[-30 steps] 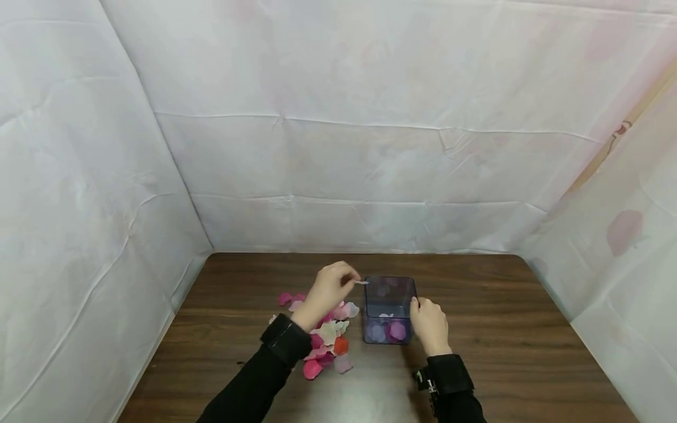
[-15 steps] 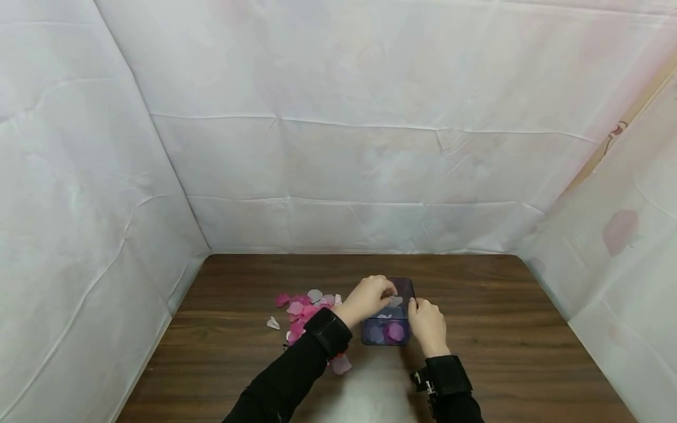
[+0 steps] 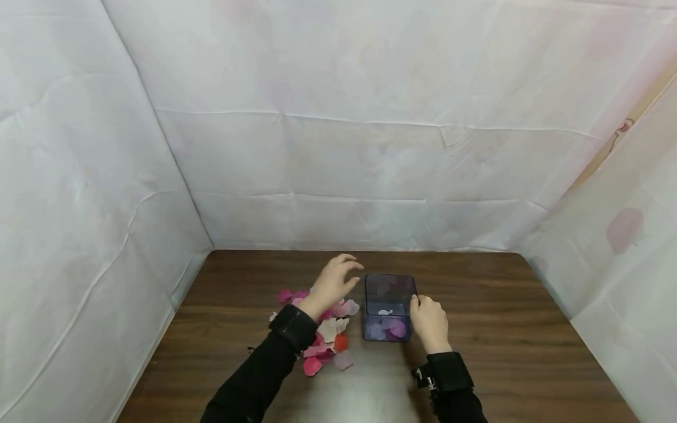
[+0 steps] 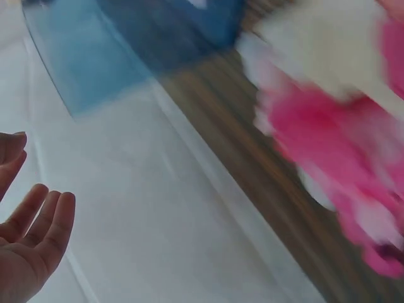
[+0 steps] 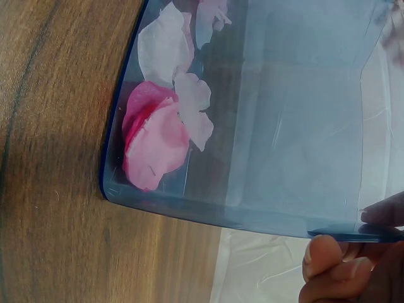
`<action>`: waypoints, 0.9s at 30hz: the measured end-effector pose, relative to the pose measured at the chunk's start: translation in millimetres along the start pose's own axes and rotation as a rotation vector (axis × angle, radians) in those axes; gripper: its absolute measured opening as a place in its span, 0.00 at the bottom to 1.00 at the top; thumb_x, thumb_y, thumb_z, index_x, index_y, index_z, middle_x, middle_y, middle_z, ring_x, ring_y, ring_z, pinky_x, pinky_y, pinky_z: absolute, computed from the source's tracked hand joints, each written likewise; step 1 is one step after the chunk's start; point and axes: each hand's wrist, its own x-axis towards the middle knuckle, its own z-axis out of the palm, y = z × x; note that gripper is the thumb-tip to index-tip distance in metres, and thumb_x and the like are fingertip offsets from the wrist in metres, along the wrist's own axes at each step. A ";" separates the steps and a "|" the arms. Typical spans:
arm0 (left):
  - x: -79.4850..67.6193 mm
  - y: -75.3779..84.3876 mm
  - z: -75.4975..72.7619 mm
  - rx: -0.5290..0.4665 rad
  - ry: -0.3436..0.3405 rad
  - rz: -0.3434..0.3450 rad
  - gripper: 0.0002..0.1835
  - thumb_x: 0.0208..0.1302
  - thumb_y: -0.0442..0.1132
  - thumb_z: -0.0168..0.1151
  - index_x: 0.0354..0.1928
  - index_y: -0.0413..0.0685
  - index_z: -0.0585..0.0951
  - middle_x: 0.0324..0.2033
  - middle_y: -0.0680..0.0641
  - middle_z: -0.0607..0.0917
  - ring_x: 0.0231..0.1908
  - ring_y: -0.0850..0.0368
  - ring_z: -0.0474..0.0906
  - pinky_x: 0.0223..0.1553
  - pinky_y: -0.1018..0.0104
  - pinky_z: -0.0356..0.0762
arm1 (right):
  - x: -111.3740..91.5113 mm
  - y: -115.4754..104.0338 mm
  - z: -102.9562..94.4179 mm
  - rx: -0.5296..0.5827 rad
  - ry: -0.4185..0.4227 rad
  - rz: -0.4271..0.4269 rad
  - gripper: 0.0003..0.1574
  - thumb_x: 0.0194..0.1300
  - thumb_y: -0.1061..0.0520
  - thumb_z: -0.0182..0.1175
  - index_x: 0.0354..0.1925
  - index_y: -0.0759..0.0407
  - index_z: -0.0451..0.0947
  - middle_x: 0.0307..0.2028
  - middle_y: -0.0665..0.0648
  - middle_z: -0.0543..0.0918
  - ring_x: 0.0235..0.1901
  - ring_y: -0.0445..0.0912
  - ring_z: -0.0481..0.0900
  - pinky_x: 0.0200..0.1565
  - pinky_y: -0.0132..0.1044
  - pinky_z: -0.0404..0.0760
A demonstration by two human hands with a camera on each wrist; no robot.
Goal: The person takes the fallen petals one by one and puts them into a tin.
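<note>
Wood-grained tabletop (image 3: 508, 329) bears petals (image 3: 328, 331) beside translucent box (image 3: 390, 289).

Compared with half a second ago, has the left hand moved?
Yes: against the table, the left hand has moved left and toward the far edge, leaving the box.

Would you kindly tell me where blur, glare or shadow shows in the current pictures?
Left wrist: the heap of petals is smeared, the clear blue box soft-edged, the left hand clearer. Head: pale glare on the wooden table, a dark shadow beside the right sleeve. Right wrist: fairly crisp pink petals inside the box.
</note>
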 end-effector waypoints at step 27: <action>-145.9 -128.9 4.9 0.275 -0.079 -0.306 0.06 0.49 0.30 0.69 0.28 0.43 0.80 0.27 0.47 0.76 0.28 0.53 0.75 0.31 0.60 0.75 | -1.4 2.5 -4.9 0.009 -0.033 -0.006 0.24 0.72 0.53 0.41 0.29 0.67 0.76 0.28 0.66 0.81 0.28 0.59 0.80 0.25 0.47 0.71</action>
